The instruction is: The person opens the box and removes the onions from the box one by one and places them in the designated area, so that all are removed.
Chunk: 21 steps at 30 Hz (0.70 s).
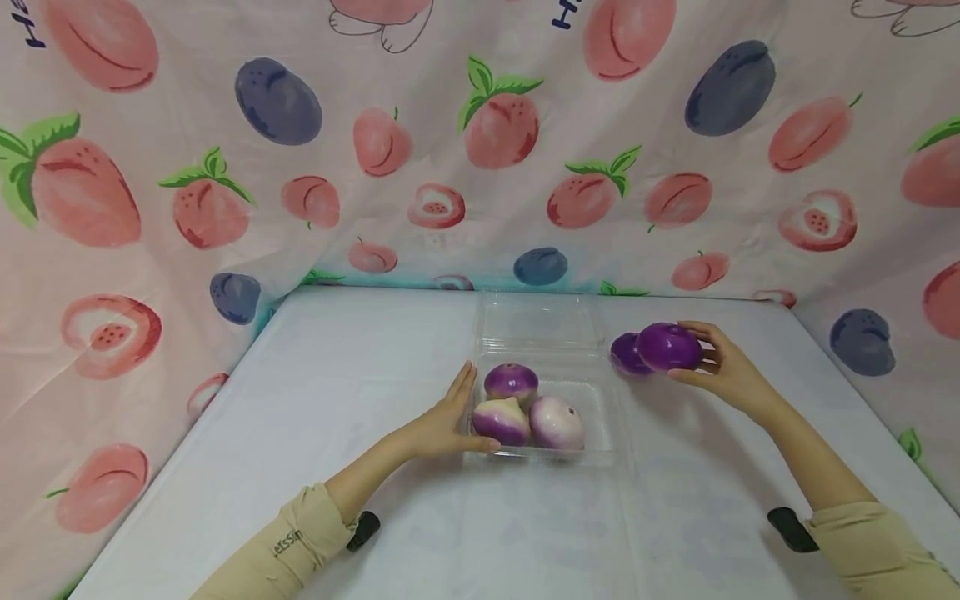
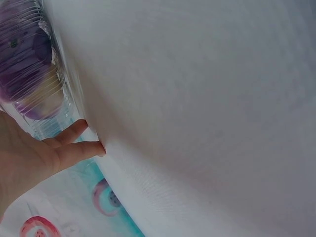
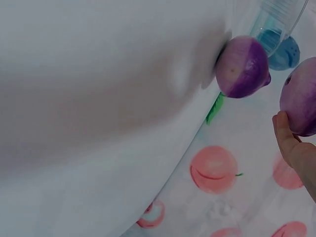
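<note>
My right hand (image 1: 733, 377) holds a shiny purple onion (image 1: 669, 347) off the table, thumb below and fingers at its far side. Behind it, a second purple onion (image 1: 628, 354) sits on the table, partly hidden; the right wrist view shows this onion (image 3: 242, 66) as half pale, half purple. A clear plastic box (image 1: 600, 417) stands in the middle with its lid folded back. Inside are three purple-and-white onions (image 1: 557, 423), grouped toward the left. With thumb and fingers spread, my left hand (image 1: 442, 423) touches the box's left side and front-left corner.
The box's clear lid (image 1: 540, 323) lies flat toward the back of the white table (image 1: 375, 350). A fruit-print cloth (image 1: 442, 150) hangs behind and along the sides. Dark bands (image 1: 792, 530) show at both sleeve cuffs.
</note>
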Available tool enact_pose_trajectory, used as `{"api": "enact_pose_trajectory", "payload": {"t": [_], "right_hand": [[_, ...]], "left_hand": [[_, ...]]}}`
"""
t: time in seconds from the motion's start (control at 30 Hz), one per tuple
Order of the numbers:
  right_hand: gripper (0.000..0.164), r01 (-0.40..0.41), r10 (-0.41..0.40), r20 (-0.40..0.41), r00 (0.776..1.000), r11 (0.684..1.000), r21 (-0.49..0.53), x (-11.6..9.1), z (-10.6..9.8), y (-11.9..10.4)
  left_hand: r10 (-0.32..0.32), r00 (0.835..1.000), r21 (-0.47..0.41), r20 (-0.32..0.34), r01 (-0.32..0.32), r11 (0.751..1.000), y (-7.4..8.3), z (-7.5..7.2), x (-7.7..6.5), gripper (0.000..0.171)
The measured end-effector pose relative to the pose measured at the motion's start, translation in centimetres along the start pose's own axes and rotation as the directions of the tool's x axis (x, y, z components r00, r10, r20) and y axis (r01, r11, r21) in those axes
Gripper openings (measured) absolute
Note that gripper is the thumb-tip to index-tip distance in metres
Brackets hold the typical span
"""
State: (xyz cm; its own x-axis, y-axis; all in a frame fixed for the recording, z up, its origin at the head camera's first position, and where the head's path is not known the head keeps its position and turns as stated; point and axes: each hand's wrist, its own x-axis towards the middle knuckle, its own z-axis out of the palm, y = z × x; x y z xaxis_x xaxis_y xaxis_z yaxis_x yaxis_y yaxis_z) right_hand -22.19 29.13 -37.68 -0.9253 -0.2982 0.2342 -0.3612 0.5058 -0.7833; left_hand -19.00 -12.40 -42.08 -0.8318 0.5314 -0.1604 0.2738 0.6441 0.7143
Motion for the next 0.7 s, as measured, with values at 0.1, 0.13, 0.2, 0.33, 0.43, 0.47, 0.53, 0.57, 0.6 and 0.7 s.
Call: {"api": "enact_pose_trajectory", "payload": {"t": [0.1,0.13,0.2,0.33,0.43,0.47,0.53,0.57,0.6,0.7], "right_hand": [[0.066,0.004,-0.004,-0.013,1.0,1.0,-0.015,-0.2,-0.3,0.4],[0.066,0.004,-0.004,-0.015,1.0,1.0,-0.02,-0.2,-0.5,0.6],[0.066,0.002,-0.003,-0.02,1.0,1.0,-0.029,-0.3,-0.8,1.0],[0.067,-0.012,0.01,-0.029,1.0,0.999,-0.039,-0.4,-1.2,1.8],[0.067,-0.024,0.022,-0.039,0.999,0.998,-0.055,-0.3,-1.5,2.3],[0.067,-0.03,0.028,-0.04,0.999,0.998,-0.062,-0.2,-1.6,2.4],[0.068,-0.046,0.043,-0.037,0.998,0.997,-0.069,-0.1,-1.9,2.7],[0.068,-0.056,0.054,-0.035,0.998,0.996,-0.075,-0.1,-2.0,2.9],[0.068,-0.067,0.065,-0.032,0.997,0.995,-0.079,-0.1,-2.1,3.0],[0.069,-0.095,0.093,-0.03,0.995,0.991,-0.089,0.0,-2.5,3.6]], "left_hand": [[-0.001,1.0,0.0,0.004,0.001,1.0,-0.1,0.0,0.1,0.123],[-0.002,1.0,0.002,0.005,0.002,1.0,0.0,0.0,0.1,0.123],[-0.003,1.0,0.005,0.003,0.003,1.0,-0.1,-0.1,0.2,0.123],[-0.007,1.0,0.011,0.004,0.007,1.0,-0.2,0.0,0.0,0.124],[-0.008,1.0,0.007,0.008,0.008,1.0,-0.2,0.0,0.0,0.124],[-0.009,1.0,0.005,0.007,0.009,1.0,-0.1,0.0,0.0,0.124],[-0.013,1.0,0.0,0.004,0.013,1.0,-0.1,0.0,0.0,0.124],[-0.012,1.0,-0.004,0.002,0.012,1.0,-0.1,0.0,0.0,0.124],[-0.013,1.0,-0.007,0.002,0.013,1.0,-0.1,0.0,0.1,0.124],[-0.011,1.0,-0.009,0.002,0.011,1.0,-0.2,0.1,0.2,0.124]]}}
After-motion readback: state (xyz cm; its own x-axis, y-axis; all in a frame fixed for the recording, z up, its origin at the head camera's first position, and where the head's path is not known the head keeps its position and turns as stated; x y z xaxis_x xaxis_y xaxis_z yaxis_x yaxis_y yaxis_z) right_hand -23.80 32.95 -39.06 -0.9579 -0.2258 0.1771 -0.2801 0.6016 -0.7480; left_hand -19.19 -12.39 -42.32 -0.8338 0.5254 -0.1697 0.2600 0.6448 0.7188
